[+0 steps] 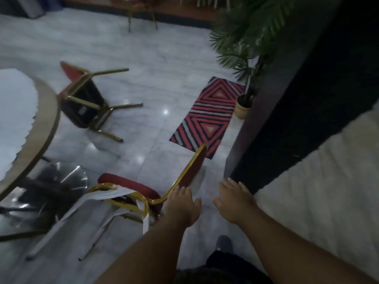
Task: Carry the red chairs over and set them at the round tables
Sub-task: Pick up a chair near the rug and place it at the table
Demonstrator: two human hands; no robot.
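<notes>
A red chair with a gold frame [131,186] lies tipped on the floor just in front of me, its backrest pointing up and right. My left hand [182,206] hovers open over the joint of its seat and back, fingertips at the gold rail. To the right of the backrest my right hand [235,199] is spread open and holds nothing. A second red chair [86,99] lies on its side further off, legs pointing right, beside the round table [44,128] at the left edge.
The table carries a white cloth [14,111] and stands on a shiny metal base [59,179]. A striped red rug [209,115] and a potted palm [244,107] sit ahead on the right. A dark wall and a cream surface [320,197] close the right side. Another chair's legs [143,19] show far back.
</notes>
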